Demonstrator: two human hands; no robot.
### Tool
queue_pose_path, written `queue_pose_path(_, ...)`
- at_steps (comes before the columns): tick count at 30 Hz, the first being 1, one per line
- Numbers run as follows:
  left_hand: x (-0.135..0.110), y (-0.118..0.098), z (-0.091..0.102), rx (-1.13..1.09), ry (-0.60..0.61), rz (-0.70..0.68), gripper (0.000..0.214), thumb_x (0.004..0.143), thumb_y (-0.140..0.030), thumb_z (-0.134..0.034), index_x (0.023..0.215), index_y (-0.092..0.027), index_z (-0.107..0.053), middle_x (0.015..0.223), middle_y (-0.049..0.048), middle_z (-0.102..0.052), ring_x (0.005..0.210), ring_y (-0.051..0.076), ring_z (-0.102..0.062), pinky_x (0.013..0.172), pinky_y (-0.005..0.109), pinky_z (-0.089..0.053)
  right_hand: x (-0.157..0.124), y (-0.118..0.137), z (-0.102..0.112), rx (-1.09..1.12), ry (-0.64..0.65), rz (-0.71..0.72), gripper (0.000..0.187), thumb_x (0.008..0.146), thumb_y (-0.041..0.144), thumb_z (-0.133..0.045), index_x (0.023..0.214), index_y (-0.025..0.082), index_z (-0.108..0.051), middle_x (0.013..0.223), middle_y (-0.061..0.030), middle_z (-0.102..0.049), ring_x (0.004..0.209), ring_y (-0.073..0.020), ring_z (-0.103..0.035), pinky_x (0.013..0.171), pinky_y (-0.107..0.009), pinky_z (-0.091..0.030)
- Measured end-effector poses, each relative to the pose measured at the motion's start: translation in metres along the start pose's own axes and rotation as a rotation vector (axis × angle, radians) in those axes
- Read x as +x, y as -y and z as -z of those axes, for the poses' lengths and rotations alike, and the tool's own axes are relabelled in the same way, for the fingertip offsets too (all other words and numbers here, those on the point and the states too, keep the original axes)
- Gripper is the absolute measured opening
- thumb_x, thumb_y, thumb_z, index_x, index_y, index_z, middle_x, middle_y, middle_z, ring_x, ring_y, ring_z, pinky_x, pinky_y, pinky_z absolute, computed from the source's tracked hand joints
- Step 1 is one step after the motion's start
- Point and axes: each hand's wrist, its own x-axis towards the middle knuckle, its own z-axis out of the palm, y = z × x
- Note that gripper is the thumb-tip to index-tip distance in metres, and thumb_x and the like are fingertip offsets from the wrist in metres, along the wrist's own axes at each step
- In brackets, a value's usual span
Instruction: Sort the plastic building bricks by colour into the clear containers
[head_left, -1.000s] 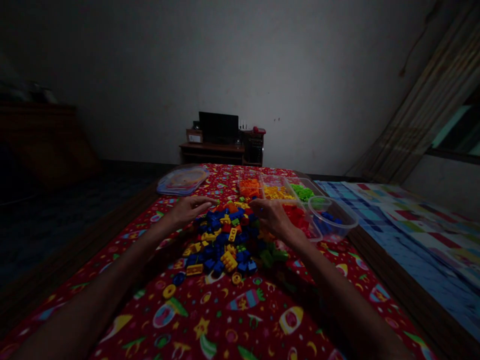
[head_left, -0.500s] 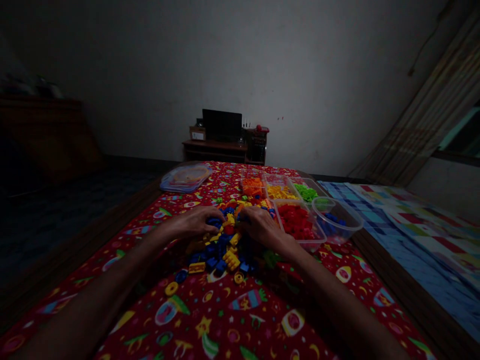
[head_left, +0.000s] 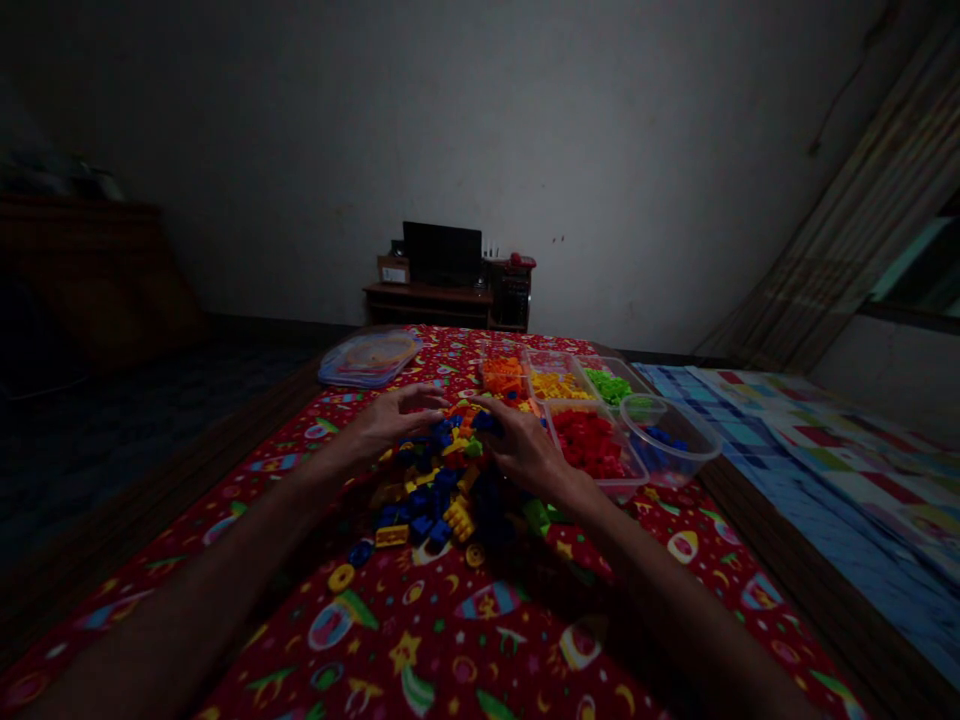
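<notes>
A loose pile of plastic toy bricks point(head_left: 442, 480), mostly blue and yellow, lies on the red patterned cloth point(head_left: 420, 640). Over the pile's upper left edge is my left hand point(head_left: 397, 418), its thumb and fingers apart with nothing seen between them. My right hand point(head_left: 521, 445) is at the pile's right side, fingers curled about a blue toy brick point(head_left: 486, 422). Its palm side and the bricks beneath it are hidden. Beside the right wrist lies a green brick point(head_left: 536, 516). A yellow ring-shaped piece point(head_left: 341, 578) sits at the pile's near left.
Clear containers stand at the right, holding orange bricks point(head_left: 504, 376), yellow bricks point(head_left: 559, 386), green bricks point(head_left: 609, 386) and red bricks point(head_left: 589, 443). A round tub point(head_left: 701, 455) contains blue pieces. Stacked lids point(head_left: 369, 358) lie back left. A bed point(head_left: 840, 480) is at right.
My left hand has lifted back and left off the pile, its fingers opening. My right hand has shifted slightly, and a green brick now shows in the pile between the hands.
</notes>
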Motion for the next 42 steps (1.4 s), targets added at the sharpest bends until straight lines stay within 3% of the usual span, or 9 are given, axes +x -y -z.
queue_pose_path(5,-0.016,-0.013,-0.032,-0.19,-0.004,0.049,0.063,0.054,-0.04,-0.081,0.111,-0.021,-0.061,0.11,0.0077,-0.069,0.103,0.027,-0.064,0.085,0.039,-0.053,0.0,0.008,-0.012,0.042,-0.047,0.094,0.04,0.086,0.017,-0.053,0.126,0.021,-0.05,0.116,-0.0098,-0.063,0.104,-0.0193,-0.059,0.085,-0.03,-0.045)
queue_pose_path(9,-0.015,-0.011,-0.035,-0.159,0.066,0.023,0.061,0.059,-0.045,-0.077,0.113,-0.021,-0.059,0.114,0.0084,-0.067,0.096,0.024,-0.066,0.081,0.038,-0.055,0.001,0.004,-0.009,-0.023,-0.004,0.045,0.018,0.086,0.016,-0.053,0.102,0.018,-0.059,0.096,-0.0074,-0.067,0.085,-0.0162,-0.062,0.074,-0.026,-0.045)
queue_pose_path(13,0.001,0.004,-0.008,0.184,0.061,-0.091,0.051,0.065,-0.054,-0.067,0.103,-0.019,-0.065,0.104,0.0077,-0.07,0.084,0.024,-0.068,0.076,0.039,-0.055,0.002,-0.007,0.009,-0.118,-0.077,-0.085,0.012,0.082,0.016,-0.054,0.093,0.016,-0.06,0.08,-0.0042,-0.064,0.07,-0.0139,-0.057,0.066,-0.025,-0.041)
queue_pose_path(18,0.008,0.015,0.011,0.749,0.203,-0.136,0.033,0.065,-0.041,-0.064,0.091,-0.022,-0.071,0.09,0.0027,-0.073,0.086,0.024,-0.066,0.076,0.031,-0.05,0.004,-0.025,0.026,0.039,-0.143,-0.246,0.016,0.08,0.023,-0.051,0.088,0.016,-0.063,0.073,-0.0011,-0.062,0.066,-0.0126,-0.056,0.062,-0.024,-0.042)
queue_pose_path(21,0.005,0.013,0.006,0.865,0.215,-0.149,0.033,0.068,-0.039,-0.059,0.091,-0.02,-0.071,0.09,0.005,-0.073,0.084,0.024,-0.065,0.073,0.03,-0.049,0.007,-0.028,0.027,0.287,-0.148,-0.413,0.017,0.078,0.025,-0.049,0.084,0.016,-0.063,0.066,0.0013,-0.06,0.057,-0.0109,-0.056,0.051,-0.021,-0.042)
queue_pose_path(24,0.004,0.008,0.0,0.77,0.133,-0.146,0.039,0.069,-0.047,-0.057,0.09,-0.017,-0.07,0.087,0.0066,-0.072,0.082,0.025,-0.065,0.072,0.032,-0.049,0.009,-0.023,0.026,0.454,-0.076,-0.536,0.02,0.078,0.022,-0.047,0.091,0.016,-0.061,0.064,0.0018,-0.06,0.052,-0.0111,-0.058,0.044,-0.019,-0.041)
queue_pose_path(28,0.004,0.004,-0.01,0.449,0.139,-0.095,0.049,0.066,-0.058,-0.057,0.094,-0.019,-0.068,0.083,0.0033,-0.071,0.075,0.022,-0.064,0.068,0.03,-0.05,0.008,-0.012,0.022,0.339,-0.022,-0.419,0.023,0.08,0.019,-0.049,0.098,0.016,-0.062,0.074,0.0,-0.064,0.06,-0.0115,-0.06,0.054,-0.022,-0.045)
queue_pose_path(33,0.0,0.006,-0.025,0.361,0.201,-0.097,0.052,0.071,-0.066,-0.051,0.081,-0.018,-0.065,0.063,-0.0006,-0.063,0.06,0.016,-0.058,0.058,0.027,-0.047,0.003,0.001,0.014,0.171,0.085,-0.136,0.024,0.088,0.025,-0.049,0.108,0.017,-0.059,0.1,-0.0057,-0.066,0.088,-0.0149,-0.06,0.077,-0.027,-0.044)
queue_pose_path(42,-0.012,0.003,-0.04,0.305,0.114,-0.066,0.056,0.073,-0.072,-0.046,0.067,-0.018,-0.058,0.059,-0.0012,-0.058,0.056,0.015,-0.053,0.053,0.025,-0.042,0.002,0.012,0.02,0.004,0.197,-0.028,0.024,0.084,0.022,-0.059,0.107,0.016,-0.056,0.095,-0.0047,-0.065,0.085,-0.0151,-0.059,0.073,-0.024,-0.042)
